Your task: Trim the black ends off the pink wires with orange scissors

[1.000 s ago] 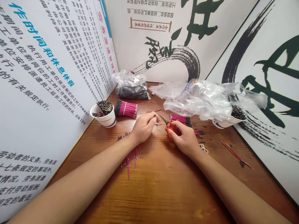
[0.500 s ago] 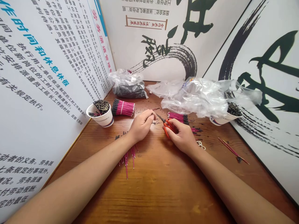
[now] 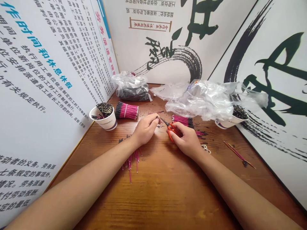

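My right hand [image 3: 188, 138] is closed on the orange handles of a pair of scissors [image 3: 172, 128], whose blades point left toward my left fingertips. My left hand [image 3: 146, 128] is closed in a pinch; what it holds is too small to make out. Loose pink wires [image 3: 130, 167] with black ends lie partly under my left forearm. Behind my left hand sits a tied bundle of pink and black wires [image 3: 128, 110]. Another pink and black bundle [image 3: 182, 120] lies just behind my right hand.
A paper cup [image 3: 105, 123] of black pieces stands at left, another cup [image 3: 231, 122] at right. Behind are a bag of black material [image 3: 133, 91] and crumpled clear plastic bags [image 3: 203, 100]. Red wires [image 3: 240, 155] and white string [image 3: 206, 149] lie at right. Printed panels surround the wooden table [image 3: 153, 195].
The scissors' blades have come slightly closer to my left fingertips. Both hands otherwise stay almost in place.
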A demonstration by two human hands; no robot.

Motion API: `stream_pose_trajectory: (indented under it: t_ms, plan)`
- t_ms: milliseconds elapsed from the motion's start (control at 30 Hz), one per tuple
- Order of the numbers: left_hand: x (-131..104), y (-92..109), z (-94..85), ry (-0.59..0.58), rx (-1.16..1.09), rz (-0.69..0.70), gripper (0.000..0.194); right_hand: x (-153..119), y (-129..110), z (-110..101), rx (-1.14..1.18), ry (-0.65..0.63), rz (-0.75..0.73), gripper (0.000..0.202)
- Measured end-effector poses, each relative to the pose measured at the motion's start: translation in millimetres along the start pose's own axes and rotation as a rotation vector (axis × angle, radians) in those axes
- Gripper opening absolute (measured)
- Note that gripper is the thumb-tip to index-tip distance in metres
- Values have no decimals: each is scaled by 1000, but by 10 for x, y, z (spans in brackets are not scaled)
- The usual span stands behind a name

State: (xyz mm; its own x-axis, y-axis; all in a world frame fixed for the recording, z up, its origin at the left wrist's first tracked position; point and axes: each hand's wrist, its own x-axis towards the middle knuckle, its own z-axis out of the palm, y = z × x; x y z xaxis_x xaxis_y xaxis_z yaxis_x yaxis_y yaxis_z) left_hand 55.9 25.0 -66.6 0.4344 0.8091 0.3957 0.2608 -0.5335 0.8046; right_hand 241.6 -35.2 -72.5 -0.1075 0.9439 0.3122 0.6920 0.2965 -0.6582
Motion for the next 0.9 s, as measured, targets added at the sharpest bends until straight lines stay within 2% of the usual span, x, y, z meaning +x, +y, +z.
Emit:
stream_pose_trajectory:
  t_ms: [200,433,667,900]
  plan:
    - [6,-21,9,-14,13,21,25,-1,2,0,5,-1,-3,13]
    - [-2,-12,-3,35,8,22,26,1,0,2,11,0,1,14]
    - [-11,-1,11,-27,-57,-27,26,-9,-1,6,14,11,-9,13]
    - [-4,-36,7,24,-10,-5,26,-7,5,10,26,14,0,12]
